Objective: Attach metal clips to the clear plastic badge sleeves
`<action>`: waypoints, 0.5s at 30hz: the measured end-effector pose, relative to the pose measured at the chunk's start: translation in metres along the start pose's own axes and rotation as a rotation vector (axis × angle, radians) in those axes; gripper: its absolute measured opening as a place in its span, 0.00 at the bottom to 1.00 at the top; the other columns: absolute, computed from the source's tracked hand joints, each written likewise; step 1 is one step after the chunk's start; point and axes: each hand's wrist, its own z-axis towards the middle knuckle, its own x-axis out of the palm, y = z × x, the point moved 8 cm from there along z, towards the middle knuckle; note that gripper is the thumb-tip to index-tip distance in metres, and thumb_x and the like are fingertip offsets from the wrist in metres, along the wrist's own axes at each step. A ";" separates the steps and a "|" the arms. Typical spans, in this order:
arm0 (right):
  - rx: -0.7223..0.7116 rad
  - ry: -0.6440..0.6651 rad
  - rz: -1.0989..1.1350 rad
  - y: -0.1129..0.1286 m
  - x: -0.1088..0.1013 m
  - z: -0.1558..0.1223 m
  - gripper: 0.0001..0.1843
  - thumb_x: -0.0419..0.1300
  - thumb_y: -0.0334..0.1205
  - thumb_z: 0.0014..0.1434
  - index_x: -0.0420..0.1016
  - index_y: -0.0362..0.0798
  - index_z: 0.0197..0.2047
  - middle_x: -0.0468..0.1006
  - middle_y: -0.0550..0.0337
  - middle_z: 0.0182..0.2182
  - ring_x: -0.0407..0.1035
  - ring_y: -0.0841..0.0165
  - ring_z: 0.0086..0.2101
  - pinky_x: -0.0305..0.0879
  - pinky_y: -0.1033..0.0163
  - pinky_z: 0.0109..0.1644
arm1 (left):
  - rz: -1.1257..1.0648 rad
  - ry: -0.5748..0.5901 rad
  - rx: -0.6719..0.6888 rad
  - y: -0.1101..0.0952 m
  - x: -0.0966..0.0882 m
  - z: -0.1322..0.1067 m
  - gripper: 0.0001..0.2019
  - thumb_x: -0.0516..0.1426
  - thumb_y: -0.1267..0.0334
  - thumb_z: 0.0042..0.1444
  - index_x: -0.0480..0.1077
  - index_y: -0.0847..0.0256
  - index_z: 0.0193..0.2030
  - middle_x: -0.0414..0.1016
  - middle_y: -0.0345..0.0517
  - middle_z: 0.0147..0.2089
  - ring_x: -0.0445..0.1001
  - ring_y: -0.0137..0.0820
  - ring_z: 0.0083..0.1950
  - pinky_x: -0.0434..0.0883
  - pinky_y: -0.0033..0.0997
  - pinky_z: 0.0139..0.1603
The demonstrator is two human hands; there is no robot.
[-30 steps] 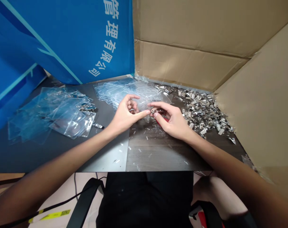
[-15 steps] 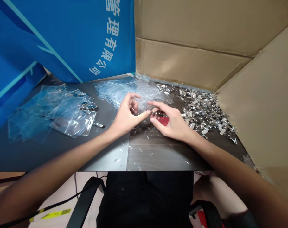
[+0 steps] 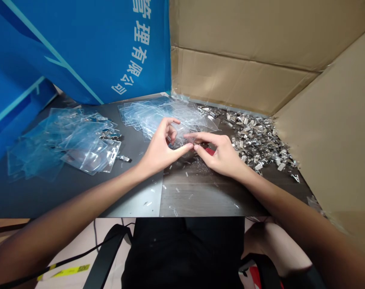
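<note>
Holds curled left hand [image 3: 161, 146] and bent right hand [image 3: 223, 155] thumb beside thumb; cannot tell whether pinching anything. Has clear rectangular plastic sleeves [image 3: 160, 112] at far centre, silver metal clips [image 3: 256, 138] at right.

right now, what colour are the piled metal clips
The metal clips are silver, as the head view shows.

The person's left hand [image 3: 161, 146] and right hand [image 3: 221, 154], near the middle of the frame, are bare, with slim fingers. The slender forearms [image 3: 110, 192], toward the lower left and lower right, are uncovered too. At bottom centre a plain black garment [image 3: 185, 257] clothes the lap, matte and faintly creased, with a tiny pale fleck [image 3: 154, 240].
</note>
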 end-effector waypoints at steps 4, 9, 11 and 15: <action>0.038 0.020 0.061 -0.002 0.001 0.000 0.23 0.63 0.32 0.70 0.91 0.55 0.63 0.93 0.54 0.54 0.87 0.56 0.47 0.83 0.47 0.57 | 0.014 0.020 0.017 -0.001 0.002 0.000 0.30 0.72 0.59 0.60 0.64 0.54 0.63 0.62 0.34 0.37 0.65 0.31 0.37 0.62 0.38 0.41; 0.041 0.024 0.104 -0.002 0.001 0.000 0.23 0.64 0.32 0.70 0.91 0.57 0.63 0.89 0.56 0.61 0.86 0.52 0.59 0.83 0.41 0.64 | 0.022 0.027 0.042 0.001 0.005 0.001 0.30 0.71 0.58 0.60 0.63 0.54 0.63 0.63 0.34 0.38 0.65 0.31 0.38 0.63 0.37 0.43; 0.019 0.028 0.077 0.000 0.001 0.000 0.24 0.63 0.31 0.70 0.91 0.58 0.63 0.90 0.58 0.61 0.86 0.53 0.60 0.82 0.43 0.66 | 0.024 0.022 0.068 0.001 0.004 0.002 0.30 0.71 0.58 0.60 0.63 0.54 0.64 0.63 0.34 0.38 0.66 0.31 0.38 0.63 0.37 0.43; 0.012 0.010 -0.016 -0.003 0.001 0.001 0.21 0.62 0.32 0.72 0.90 0.55 0.61 0.92 0.57 0.57 0.87 0.55 0.56 0.82 0.47 0.64 | 0.072 -0.032 0.156 -0.003 -0.001 0.003 0.30 0.71 0.61 0.60 0.64 0.53 0.64 0.63 0.33 0.37 0.66 0.31 0.38 0.65 0.36 0.42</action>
